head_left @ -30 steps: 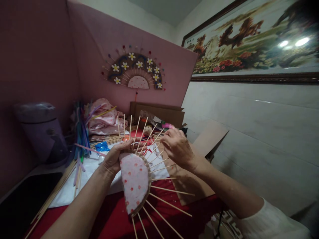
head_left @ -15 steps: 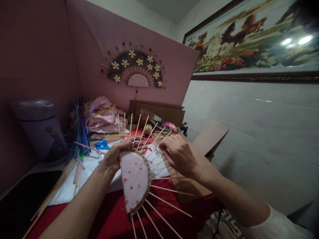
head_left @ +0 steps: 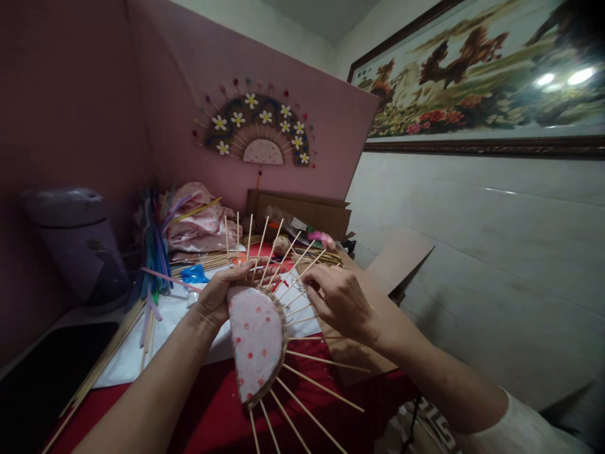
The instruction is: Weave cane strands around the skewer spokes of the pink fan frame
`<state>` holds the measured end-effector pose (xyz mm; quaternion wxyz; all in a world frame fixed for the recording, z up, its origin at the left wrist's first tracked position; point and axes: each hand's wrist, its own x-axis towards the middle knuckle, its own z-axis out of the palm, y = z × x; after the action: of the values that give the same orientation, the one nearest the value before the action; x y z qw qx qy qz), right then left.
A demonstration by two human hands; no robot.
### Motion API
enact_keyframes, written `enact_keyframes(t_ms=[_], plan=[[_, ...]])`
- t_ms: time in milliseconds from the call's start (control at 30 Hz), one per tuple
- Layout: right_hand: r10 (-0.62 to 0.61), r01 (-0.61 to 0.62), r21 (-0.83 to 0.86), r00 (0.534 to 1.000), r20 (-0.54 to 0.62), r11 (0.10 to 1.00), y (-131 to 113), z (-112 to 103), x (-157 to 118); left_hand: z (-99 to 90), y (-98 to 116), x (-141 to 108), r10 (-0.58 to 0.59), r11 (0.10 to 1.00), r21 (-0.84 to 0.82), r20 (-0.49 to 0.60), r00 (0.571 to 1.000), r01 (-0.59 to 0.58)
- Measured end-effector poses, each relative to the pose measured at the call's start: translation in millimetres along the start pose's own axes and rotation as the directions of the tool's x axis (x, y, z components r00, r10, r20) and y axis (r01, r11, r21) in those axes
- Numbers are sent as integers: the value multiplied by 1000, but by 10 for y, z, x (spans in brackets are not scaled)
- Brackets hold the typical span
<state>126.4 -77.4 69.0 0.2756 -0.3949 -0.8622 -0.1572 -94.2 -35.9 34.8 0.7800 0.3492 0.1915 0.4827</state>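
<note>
A half-round fan base (head_left: 258, 343) covered in pink dotted cloth is tilted on its side, with thin wooden sticks (head_left: 326, 359) spreading from its curved, twine-edged rim. My left hand (head_left: 227, 287) grips its upper end, the thumb in front and the fingers behind the upper sticks. My right hand (head_left: 338, 299) is at the right side of the sticks, its thumb and forefinger pinched together close to the stick ends. What lies in that pinch is too small to make out; thin twine seems to run near it.
A finished flowered fan (head_left: 258, 123) hangs on the pink board (head_left: 331, 126). Behind the hands are crumpled pink cloth (head_left: 203, 221), a twine ball (head_left: 282, 244) and cardboard (head_left: 302, 208). Pipe cleaners (head_left: 154, 252) and loose sticks (head_left: 101, 359) lie left, near a purple canister (head_left: 75, 246).
My right hand has turned slightly and lowered its raised fingers, staying beside the sticks. My left hand and the fan base have hardly moved.
</note>
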Motion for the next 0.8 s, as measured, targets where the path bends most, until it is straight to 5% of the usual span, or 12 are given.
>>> enact_keyframes(t_ms=[800], plan=[[63,-63,5,997,-32,998,9,67,-18,79,18,-37,-12,999,-33,-55,998,10]])
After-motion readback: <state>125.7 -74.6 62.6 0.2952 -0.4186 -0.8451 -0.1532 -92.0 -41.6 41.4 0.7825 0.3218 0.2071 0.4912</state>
